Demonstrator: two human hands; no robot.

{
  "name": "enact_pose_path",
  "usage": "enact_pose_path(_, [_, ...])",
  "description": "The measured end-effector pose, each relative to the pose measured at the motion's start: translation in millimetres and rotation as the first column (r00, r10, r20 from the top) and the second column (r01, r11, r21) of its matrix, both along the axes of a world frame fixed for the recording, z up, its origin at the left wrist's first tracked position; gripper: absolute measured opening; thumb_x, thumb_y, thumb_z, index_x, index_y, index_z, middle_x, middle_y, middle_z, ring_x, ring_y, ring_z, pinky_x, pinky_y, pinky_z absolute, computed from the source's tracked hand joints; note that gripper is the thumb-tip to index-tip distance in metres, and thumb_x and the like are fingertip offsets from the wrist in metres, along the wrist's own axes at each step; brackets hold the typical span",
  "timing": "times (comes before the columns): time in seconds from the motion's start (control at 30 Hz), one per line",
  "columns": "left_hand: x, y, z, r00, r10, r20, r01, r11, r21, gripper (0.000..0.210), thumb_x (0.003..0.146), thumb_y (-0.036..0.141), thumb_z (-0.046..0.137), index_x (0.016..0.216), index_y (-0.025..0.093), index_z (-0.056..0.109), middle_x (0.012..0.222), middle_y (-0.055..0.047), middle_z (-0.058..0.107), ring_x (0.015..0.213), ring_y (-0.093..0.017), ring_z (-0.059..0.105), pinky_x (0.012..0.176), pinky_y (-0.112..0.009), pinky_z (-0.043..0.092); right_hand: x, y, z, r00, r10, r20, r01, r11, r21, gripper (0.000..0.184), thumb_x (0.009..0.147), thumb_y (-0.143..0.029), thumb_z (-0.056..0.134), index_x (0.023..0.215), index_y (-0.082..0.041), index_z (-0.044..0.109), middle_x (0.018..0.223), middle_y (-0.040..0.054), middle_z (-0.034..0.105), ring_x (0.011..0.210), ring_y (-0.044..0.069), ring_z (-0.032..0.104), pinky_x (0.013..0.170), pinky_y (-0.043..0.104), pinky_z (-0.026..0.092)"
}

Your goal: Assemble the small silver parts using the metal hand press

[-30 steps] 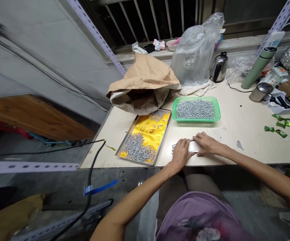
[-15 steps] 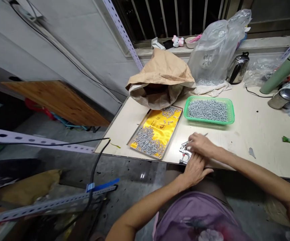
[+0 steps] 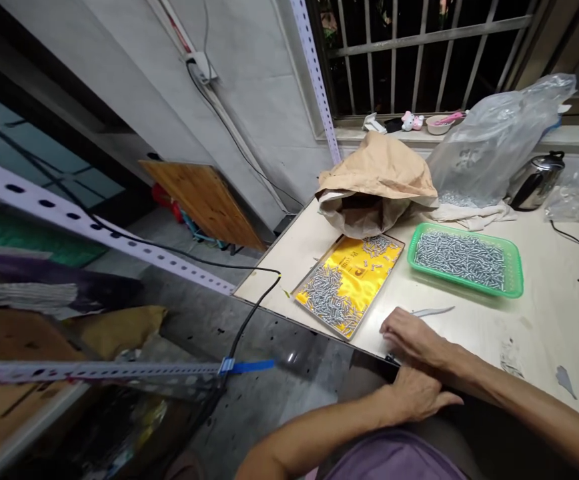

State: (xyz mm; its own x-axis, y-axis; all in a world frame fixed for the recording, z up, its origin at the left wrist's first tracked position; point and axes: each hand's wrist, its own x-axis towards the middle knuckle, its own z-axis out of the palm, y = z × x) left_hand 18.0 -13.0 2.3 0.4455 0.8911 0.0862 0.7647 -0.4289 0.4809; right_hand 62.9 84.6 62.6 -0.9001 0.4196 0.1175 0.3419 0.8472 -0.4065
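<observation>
My right hand [image 3: 414, 337] is over the table's front edge with its fingers curled down; what they close on is hidden. Just behind its knuckles shows a thin, pointed grey metal tool [image 3: 434, 311]; whether the hand grips it or it lies on the table, I cannot tell. My left hand [image 3: 417, 392] is just below the right, at the table edge, its thumb stretched out and its fingers hidden. A small dark metal piece [image 3: 392, 360] peeks out under my hands. Left of them lies a shallow tray [image 3: 373, 308] with a yellow lining and small silver screw-like parts.
A green basket [image 3: 519, 280] full of similar silver parts stands behind my right hand. Farther back are an open brown paper bag [image 3: 384, 163], a clear plastic bag [image 3: 494, 147] and a metal kettle [image 3: 539, 180]. A black cable [image 3: 249, 320] hangs at the table's left corner.
The view has swung left, so the table sits farther right and lower. The silver clamp-like tool seen beside my hands before is now mostly hidden by them.
</observation>
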Motion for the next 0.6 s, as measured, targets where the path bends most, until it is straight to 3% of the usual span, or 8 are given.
enact_pose_path(0.07, [-5.2, 1.5, 8.9, 1.000, -0.020, 0.003, 0.020, 0.999, 0.035, 0.070, 0.088, 0.056, 0.048, 0.143, 0.015, 0.035, 0.143, -0.017, 0.044, 0.135, -0.031, 0.037, 0.112, -0.045, 0.032, 2.4, 13.2, 21.8, 0.979, -0.056, -0.195, 0.051, 0.998, -0.031, 0.025, 0.098, -0.027, 0.037, 0.099, -0.022, 0.061, 0.088, 0.0053, 0.063, 0.081, 0.018, 0.058, 0.073, 0.032, 0.051])
enact_pose_path(0.13, [-20.9, 4.8, 18.6, 1.000, 0.001, -0.016, 0.000, 0.994, 0.106, 0.054, 0.092, 0.046, 0.047, 0.138, 0.019, 0.042, 0.142, -0.014, 0.046, 0.135, -0.028, 0.039, 0.111, -0.044, 0.034, 10.2, 34.9, 47.5, 0.882, -0.198, -0.428, 0.217, 0.976, -0.006, 0.025, 0.098, -0.030, 0.039, 0.102, -0.020, 0.061, 0.088, 0.0062, 0.063, 0.080, 0.019, 0.059, 0.072, 0.034, 0.051])
enact_pose_path(0.23, [-68.6, 16.7, 34.6, 0.976, 0.197, -0.090, -0.176, 0.963, 0.202, 0.034, 0.094, 0.019, 0.042, 0.125, 0.020, 0.055, 0.132, -0.012, 0.054, 0.129, -0.025, 0.044, 0.107, -0.046, 0.037, 34.4, 76.0, 77.9, 0.827, -0.321, -0.462, 0.440, 0.881, 0.176, 0.024, 0.096, -0.031, 0.043, 0.105, -0.022, 0.064, 0.096, 0.0084, 0.063, 0.092, 0.024, 0.058, 0.083, 0.043, 0.049])
enact_pose_path(0.3, [-110.3, 28.9, 44.9, 0.909, 0.378, -0.174, -0.343, 0.918, 0.198, 0.032, 0.091, 0.010, 0.043, 0.117, 0.019, 0.060, 0.120, -0.013, 0.060, 0.114, -0.024, 0.052, 0.097, -0.043, 0.044, 53.6, 97.3, 83.7, 0.814, -0.391, -0.431, 0.536, 0.791, 0.296, 0.026, 0.094, -0.033, 0.047, 0.110, -0.022, 0.064, 0.106, 0.0120, 0.061, 0.102, 0.030, 0.055, 0.088, 0.050, 0.046])
enact_pose_path(0.37, [-150.2, 41.2, 53.0, 0.850, 0.434, -0.297, -0.407, 0.901, 0.152, 0.028, 0.091, 0.009, 0.043, 0.108, 0.017, 0.064, 0.107, -0.012, 0.063, 0.101, -0.023, 0.054, 0.085, -0.039, 0.047, 69.1, 105.1, 76.5, 0.811, -0.429, -0.397, 0.565, 0.752, 0.341, 0.030, 0.094, -0.033, 0.047, 0.117, -0.022, 0.062, 0.114, 0.0139, 0.058, 0.108, 0.032, 0.052, 0.088, 0.053, 0.045])
enact_pose_path(0.4, [-167.0, 46.3, 55.8, 0.841, 0.405, -0.358, -0.390, 0.914, 0.117, 0.027, 0.091, 0.010, 0.042, 0.102, 0.017, 0.066, 0.102, -0.011, 0.063, 0.098, -0.023, 0.053, 0.082, -0.037, 0.047, 74.5, 102.9, 69.2, 0.819, -0.434, -0.376, 0.557, 0.756, 0.343, 0.031, 0.094, -0.033, 0.047, 0.120, -0.022, 0.061, 0.116, 0.0141, 0.057, 0.110, 0.032, 0.052, 0.088, 0.052, 0.046])
enact_pose_path(0.5, [-199.7, 56.1, 58.6, 0.863, 0.230, -0.451, -0.258, 0.966, 0.000, 0.022, 0.092, 0.015, 0.044, 0.086, 0.017, 0.065, 0.088, -0.009, 0.061, 0.091, -0.021, 0.049, 0.078, -0.033, 0.045, 83.4, 76.5, 42.5, 0.865, -0.397, -0.306, 0.483, 0.825, 0.293, 0.032, 0.094, -0.031, 0.045, 0.121, -0.023, 0.060, 0.118, 0.0133, 0.057, 0.108, 0.030, 0.053, 0.085, 0.050, 0.050])
enact_pose_path(0.6, [-209.4, 59.8, 55.8, 0.891, 0.095, -0.444, -0.130, 0.990, -0.049, 0.020, 0.091, 0.015, 0.045, 0.080, 0.017, 0.061, 0.084, -0.007, 0.058, 0.087, -0.020, 0.047, 0.076, -0.031, 0.043, 88.0, 36.0, 19.9, 0.896, -0.369, -0.248, 0.418, 0.888, 0.191, 0.031, 0.095, -0.027, 0.042, 0.118, -0.024, 0.062, 0.115, 0.0121, 0.059, 0.106, 0.028, 0.057, 0.084, 0.048, 0.053])
